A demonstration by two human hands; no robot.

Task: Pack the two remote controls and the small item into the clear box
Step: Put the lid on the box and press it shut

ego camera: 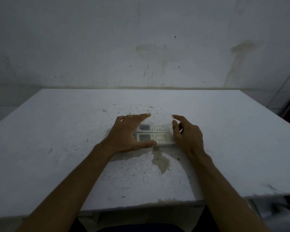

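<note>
A clear box [159, 120] lies in the middle of the white table [57, 148]. Inside it two white remote controls lie side by side, the far remote [155, 127] and the near remote [156, 137], each with a grey screen at the left end. My left hand [129, 133] spans the box's left end, fingers spread, thumb along its near edge. My right hand [186, 133] curls at the right end, fingers touching or close to it. The small item is not visible. Whether a lid is on the box is hard to tell.
A brownish stain [161, 160] marks the table just in front of the box. Dark specks are scattered over the tabletop. A stained white wall [141, 47] stands behind the table's far edge. The table's near edge [141, 205] is close to my body.
</note>
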